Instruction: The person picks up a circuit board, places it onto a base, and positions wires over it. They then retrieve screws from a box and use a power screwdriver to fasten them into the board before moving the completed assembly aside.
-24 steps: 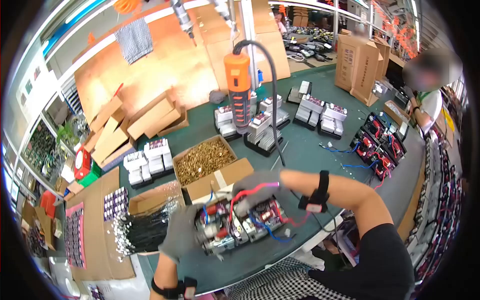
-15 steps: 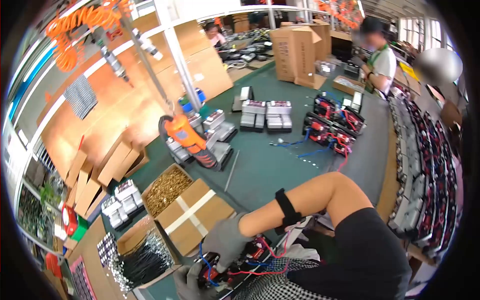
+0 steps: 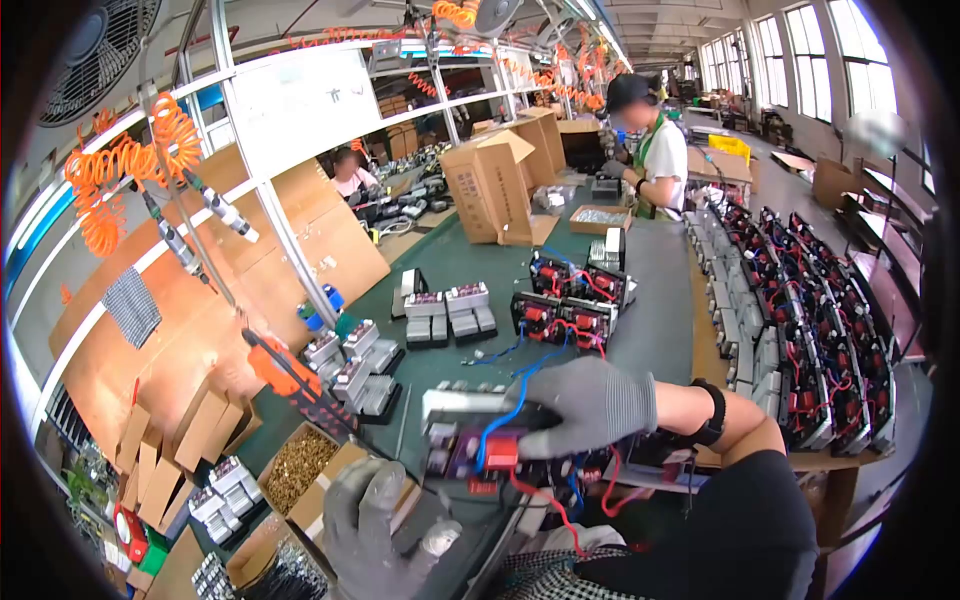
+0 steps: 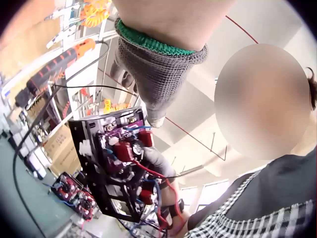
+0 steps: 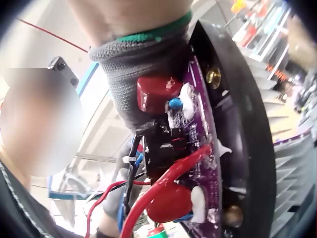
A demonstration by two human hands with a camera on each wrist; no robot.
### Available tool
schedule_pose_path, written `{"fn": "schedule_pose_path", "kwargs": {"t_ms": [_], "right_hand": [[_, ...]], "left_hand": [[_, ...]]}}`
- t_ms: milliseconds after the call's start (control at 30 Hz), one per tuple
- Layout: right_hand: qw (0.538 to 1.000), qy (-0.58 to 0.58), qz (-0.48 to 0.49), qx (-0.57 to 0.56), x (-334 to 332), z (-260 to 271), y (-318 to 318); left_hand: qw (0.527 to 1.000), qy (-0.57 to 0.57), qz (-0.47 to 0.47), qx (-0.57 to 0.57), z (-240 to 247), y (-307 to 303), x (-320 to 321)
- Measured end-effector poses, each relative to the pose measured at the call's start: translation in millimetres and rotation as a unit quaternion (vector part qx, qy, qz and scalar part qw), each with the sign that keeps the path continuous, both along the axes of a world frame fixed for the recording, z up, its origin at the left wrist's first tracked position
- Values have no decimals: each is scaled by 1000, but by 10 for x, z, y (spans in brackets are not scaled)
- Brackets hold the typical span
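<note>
My gloved right hand [image 3: 590,400] grips a circuit board unit [image 3: 480,450] from above, thumb over its near face. The unit has a black frame, a purple board, red components, and red and blue wires. The left wrist view shows this unit [image 4: 106,163] tilted up, with the right hand [image 4: 161,161] at its side. In the right wrist view the purple board [image 5: 205,129] stands edge-on beside the glove [image 5: 131,84], and the fingertips are hidden. My gloved left hand [image 3: 380,530] is raised to the left of the unit, fingers loosely bent, holding nothing.
An orange power screwdriver [image 3: 285,370] hangs at left, above a box of brass screws [image 3: 300,465]. Finned metal units [image 3: 450,312] and wired units [image 3: 565,310] stand farther back on the green bench. Long rows of units [image 3: 790,320] line the right. Another person [image 3: 655,160] stands at the far end.
The head view has swung right and upward. My left hand has come off the circuit board unit, while my right hand keeps hold and has lifted and tilted it.
</note>
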State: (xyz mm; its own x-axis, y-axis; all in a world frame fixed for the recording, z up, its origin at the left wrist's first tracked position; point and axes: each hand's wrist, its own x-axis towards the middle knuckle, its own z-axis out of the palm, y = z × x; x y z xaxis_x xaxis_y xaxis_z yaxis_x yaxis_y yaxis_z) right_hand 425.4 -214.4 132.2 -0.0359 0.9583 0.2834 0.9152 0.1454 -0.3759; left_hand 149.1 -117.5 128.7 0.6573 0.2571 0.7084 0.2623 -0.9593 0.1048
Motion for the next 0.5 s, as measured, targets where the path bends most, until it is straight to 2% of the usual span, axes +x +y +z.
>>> {"fn": "schedule_pose_path", "kwargs": {"t_ms": [67,100,133,167,200,300,333,467,500], "right_hand": [[988,9,-132,-77,184,31,37],[981,-7,-166,-98,354,-113,153],[983,-4,-167,-69,414,-237,186],[964,-19,-226,-142,677,-432,434],[958,-38,-241,-148,881,-647,614],[942,-49,-295,-152,1221,-1032,940],[934,-82,-330,-112,1236,-1134,1040],[942,-108,-283,-148,1352,-1064,1197],[937,-111,-247,-220,1414,-931,1242]], "left_hand": [[999,3,-5,-32,-137,62,99],[999,-6,-9,-40,-257,117,165],[999,-12,-10,-49,-398,172,225],[998,-18,-11,-58,-482,196,258],[988,10,-28,-149,-462,146,223],[979,18,6,-203,-671,196,163],[978,27,24,-204,-716,206,136],[966,78,62,-237,-868,246,-23],[963,88,64,-248,-895,281,-63]]}}
